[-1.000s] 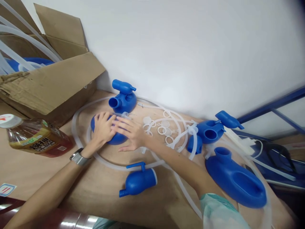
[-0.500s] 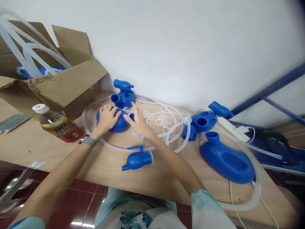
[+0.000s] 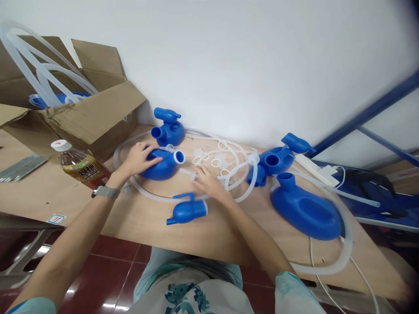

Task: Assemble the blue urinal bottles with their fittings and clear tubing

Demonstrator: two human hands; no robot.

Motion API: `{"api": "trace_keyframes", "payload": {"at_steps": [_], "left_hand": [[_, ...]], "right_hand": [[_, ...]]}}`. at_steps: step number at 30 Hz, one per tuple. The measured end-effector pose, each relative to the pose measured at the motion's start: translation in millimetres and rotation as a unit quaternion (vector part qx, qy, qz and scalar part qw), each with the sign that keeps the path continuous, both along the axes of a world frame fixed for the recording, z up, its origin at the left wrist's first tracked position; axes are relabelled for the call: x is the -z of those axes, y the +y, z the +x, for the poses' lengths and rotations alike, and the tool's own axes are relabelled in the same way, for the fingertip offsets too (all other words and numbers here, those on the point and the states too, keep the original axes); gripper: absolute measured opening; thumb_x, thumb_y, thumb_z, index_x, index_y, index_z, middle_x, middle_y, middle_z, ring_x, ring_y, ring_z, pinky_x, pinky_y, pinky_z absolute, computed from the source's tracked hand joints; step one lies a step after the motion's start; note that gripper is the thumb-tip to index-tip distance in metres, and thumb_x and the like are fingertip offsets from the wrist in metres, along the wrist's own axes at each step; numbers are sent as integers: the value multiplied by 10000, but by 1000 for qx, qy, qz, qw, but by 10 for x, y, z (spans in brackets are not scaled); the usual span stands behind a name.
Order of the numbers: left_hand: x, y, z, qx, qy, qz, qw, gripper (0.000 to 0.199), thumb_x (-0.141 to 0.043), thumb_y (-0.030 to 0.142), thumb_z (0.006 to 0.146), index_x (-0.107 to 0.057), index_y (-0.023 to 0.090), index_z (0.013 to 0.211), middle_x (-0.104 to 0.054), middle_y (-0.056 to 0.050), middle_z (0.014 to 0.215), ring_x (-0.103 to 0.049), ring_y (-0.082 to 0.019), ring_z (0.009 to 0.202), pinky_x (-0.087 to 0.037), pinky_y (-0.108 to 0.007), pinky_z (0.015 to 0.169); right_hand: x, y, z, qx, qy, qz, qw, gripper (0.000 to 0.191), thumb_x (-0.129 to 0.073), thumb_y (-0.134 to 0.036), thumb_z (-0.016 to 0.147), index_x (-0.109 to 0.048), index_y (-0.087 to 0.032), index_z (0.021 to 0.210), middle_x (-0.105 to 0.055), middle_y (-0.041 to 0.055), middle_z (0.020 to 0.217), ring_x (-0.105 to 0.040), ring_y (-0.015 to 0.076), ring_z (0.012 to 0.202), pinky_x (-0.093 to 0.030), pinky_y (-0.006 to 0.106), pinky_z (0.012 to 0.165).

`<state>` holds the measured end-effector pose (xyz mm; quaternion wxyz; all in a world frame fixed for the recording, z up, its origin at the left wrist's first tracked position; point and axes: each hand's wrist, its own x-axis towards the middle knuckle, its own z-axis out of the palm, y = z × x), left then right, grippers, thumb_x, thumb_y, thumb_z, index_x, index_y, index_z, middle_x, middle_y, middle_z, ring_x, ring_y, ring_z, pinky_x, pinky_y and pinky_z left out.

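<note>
While the left hand [image 3: 139, 159] clasps a blue bottle [image 3: 160, 171], the right hand [image 3: 209, 183] is off on its own at about four o'clock from it.
From where I stand, the hands are well apart: the left is curved over the bottle's nine-o'clock end, its white-rimmed mouth facing roughly two o'clock, while the right's loosely bent fingers are at a translucent fitting [image 3: 187, 173], though I can't tell whether they grip it; on the tabletop [image 3: 131, 222], a blue spouted piece [image 3: 186, 212] lies near the bottle at five o'clock, a drink bottle [image 3: 85, 169] at nine, and a carton [image 3: 94, 113] at ten.
</note>
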<state>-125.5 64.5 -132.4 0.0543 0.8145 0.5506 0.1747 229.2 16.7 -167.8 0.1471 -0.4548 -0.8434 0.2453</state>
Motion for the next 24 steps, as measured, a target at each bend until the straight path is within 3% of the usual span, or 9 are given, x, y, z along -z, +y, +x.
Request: {"api": "trace_keyframes", "payload": {"at_steps": [2,4,7,10,15,20,24], "left_hand": [[-69,28,11,5,22,-19,1000,707,-495,791,948,-717,196,1261,-649,-147,1188,-613,-345,1116,-458,-455,989],[-130,73,25,21,20,-43,999,672,-523,795,938,-709,199,1186,-682,-121,1145,-645,-318,1065,-456,-397,922],[-189,152,31,18,4,-85,996,676,-586,834,874,-712,212,1106,-728,-80,1051,-676,-283,954,-441,-344,835],[-195,226,19,-5,15,-127,992,754,-617,905,776,-751,224,1072,-754,-81,1007,-692,-301,915,-431,-339,794],[-143,291,4,-3,16,-147,989,823,-628,944,717,-788,234,1101,-776,-93,1064,-707,-319,958,-438,-335,795],[-123,276,28,4,10,-125,992,808,-612,942,740,-798,228,1069,-774,-91,962,-703,-293,875,-421,-331,770],[-119,267,30,3,21,-121,992,822,-602,955,731,-792,222,1050,-771,-103,932,-702,-297,849,-414,-334,755]], "right_hand": [[-80,89,49,8,79,15,997,742,-683,-372,997,-401,-127,1639,-520,157,1523,-599,229,1332,-526,401,1146],[-200,194,117,11,106,59,993,754,-691,-427,987,-430,-139,1632,-541,135,1517,-620,221,1313,-542,370,1122],[-395,375,159,12,51,134,990,663,-603,-489,1029,-518,-167,1602,-533,122,1541,-638,255,1293,-573,387,1051],[-517,559,55,-20,-9,163,986,681,-570,-494,1043,-505,-135,1619,-543,140,1530,-625,278,1309,-572,409,1048],[-486,732,-332,-120,-76,189,972,682,-527,-509,1077,-503,-90,1614,-540,163,1530,-614,297,1315,-549,430,1080],[-439,711,-498,-128,-76,206,967,746,-425,-573,1110,-422,-58,1650,-524,186,1539,-592,314,1348,-511,464,1129],[-529,686,-527,-117,-111,146,976,902,-501,-727,1017,-414,-83,1643,-500,231,1542,-638,335,1281,-569,440,1004]]}}
